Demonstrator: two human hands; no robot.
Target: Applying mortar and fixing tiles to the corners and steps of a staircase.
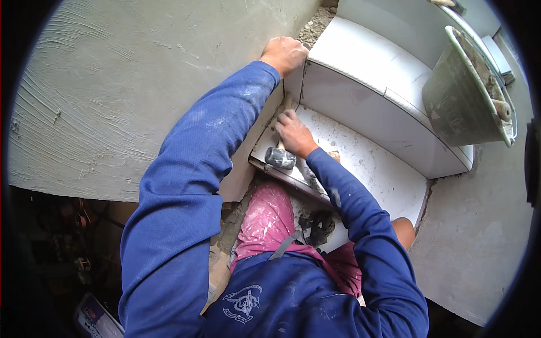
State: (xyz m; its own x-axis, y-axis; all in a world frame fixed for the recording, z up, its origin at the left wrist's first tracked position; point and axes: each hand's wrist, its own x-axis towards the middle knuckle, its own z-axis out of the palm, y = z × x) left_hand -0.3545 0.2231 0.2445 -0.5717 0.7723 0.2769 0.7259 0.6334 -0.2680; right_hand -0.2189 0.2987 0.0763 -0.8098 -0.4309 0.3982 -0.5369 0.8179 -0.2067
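Note:
My left hand (284, 55) is closed at the upper left corner of the white tiled step (360, 62), where it meets the plastered wall; whatever its fingers grip is hidden. Lower down, my right hand (296, 134) is wrapped round the wooden handle of a rubber mallet (280, 158). The mallet's black, whitish-smeared head points toward me, low over the front of the lower tiled tread (383, 163). Beneath my right wrist, a small wooden piece (335, 156) lies on that tread, partly hidden by my sleeve.
A bucket (451, 107) of mortar stands on the upper step at the right. Grey plastered walls (101, 101) flank the stairs. Rubble (315, 27) fills the gap beside the upper tile. A dark crumpled thing (317, 226) lies between my legs.

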